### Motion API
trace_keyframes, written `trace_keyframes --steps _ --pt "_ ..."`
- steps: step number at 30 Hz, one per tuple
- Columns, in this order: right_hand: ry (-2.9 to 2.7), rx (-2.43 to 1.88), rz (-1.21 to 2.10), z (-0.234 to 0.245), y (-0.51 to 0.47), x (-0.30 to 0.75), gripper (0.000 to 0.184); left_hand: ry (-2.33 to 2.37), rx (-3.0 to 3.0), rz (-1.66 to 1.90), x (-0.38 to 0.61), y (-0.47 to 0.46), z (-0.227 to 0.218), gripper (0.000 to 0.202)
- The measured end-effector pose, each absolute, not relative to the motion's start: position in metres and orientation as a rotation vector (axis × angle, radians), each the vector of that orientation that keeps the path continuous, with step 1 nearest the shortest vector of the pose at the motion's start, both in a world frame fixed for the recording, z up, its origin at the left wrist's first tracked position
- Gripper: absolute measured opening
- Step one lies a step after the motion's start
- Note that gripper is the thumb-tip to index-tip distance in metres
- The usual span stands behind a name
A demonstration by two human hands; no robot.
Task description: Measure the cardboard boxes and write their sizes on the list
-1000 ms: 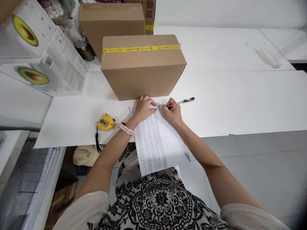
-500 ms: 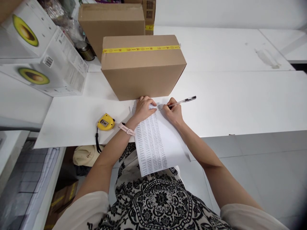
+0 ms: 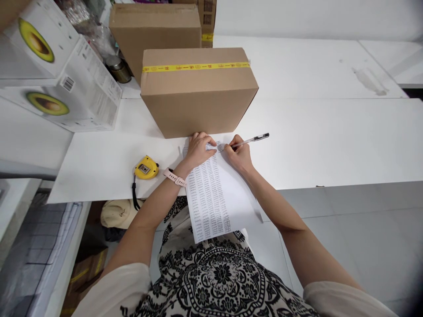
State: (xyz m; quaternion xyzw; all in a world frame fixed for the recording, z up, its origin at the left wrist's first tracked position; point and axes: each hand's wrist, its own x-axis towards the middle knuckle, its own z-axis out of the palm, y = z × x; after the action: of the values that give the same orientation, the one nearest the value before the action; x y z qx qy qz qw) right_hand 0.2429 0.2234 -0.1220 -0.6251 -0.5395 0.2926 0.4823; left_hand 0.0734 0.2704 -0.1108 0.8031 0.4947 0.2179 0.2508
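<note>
A sheet of paper [image 3: 238, 198] with columns of small writing lies on the white table and hangs past its front edge. On its upper part rests my left hand [image 3: 200, 149], flat with the fingers spread, a pink watch band on the wrist. My right hand [image 3: 239, 154] is closed around a clear pen with a black cap end [image 3: 253, 139], its tip at the paper near the last column. Just beyond my left fingertips stands a taped cardboard box [image 3: 198, 110]. A yellow tape measure [image 3: 146, 167] with a black strap sits left of my left wrist.
Behind the taped box stands another cardboard box [image 3: 155, 37]. White boxes with avocado pictures [image 3: 89, 92] are stacked at the left, beside a jar [image 3: 119, 72]. Below the table's left front edge is a cream cap [image 3: 117, 213]. The white tabletop [image 3: 330, 141] stretches to the right.
The view has shifted very slightly. Both hands, the paper and the pen stay in nearly the same place.
</note>
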Motion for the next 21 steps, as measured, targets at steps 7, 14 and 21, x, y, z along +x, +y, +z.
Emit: trace_keyframes --steps 7,14,21 --pt "-1.306 -1.528 0.734 -0.123 0.2232 0.2437 0.021 1.337 2.194 0.607 0.0729 0.2707 -0.112 0.012" --pt "-1.299 -1.523 0.72 -0.1234 0.2241 0.2436 0.021 1.341 2.199 0.599 0.0732 0.2709 -0.1118 0.012" --pt "-1.301 -1.535 0.728 -0.1224 0.2233 0.2438 0.02 1.349 2.211 0.589 0.0733 0.2708 -0.112 0.012"
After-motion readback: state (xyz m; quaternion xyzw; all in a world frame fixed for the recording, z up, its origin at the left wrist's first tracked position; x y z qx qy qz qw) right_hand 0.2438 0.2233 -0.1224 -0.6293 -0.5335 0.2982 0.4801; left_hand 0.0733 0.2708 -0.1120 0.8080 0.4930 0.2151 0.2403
